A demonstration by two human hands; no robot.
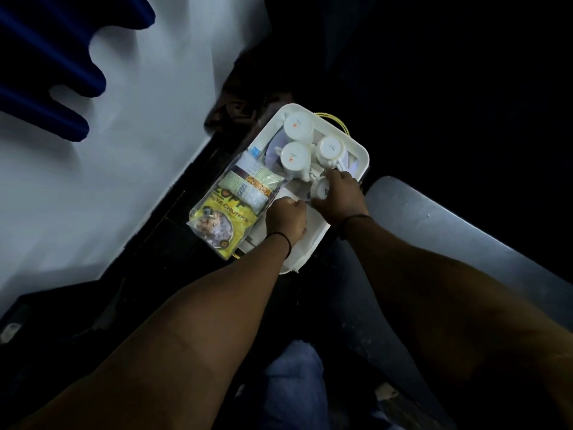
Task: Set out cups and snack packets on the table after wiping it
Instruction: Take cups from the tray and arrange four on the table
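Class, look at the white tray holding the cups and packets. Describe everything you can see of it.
The white tray is rectangular with rounded corners and a raised rim, and looks like plastic. It lies flat, low down beside a pale table, in dim light. Inside it are upturned white cups at the far end and a clear bag of snack packets overhanging one long side. The left hand and right hand reach into its near half. A yellow cord shows behind its far rim.
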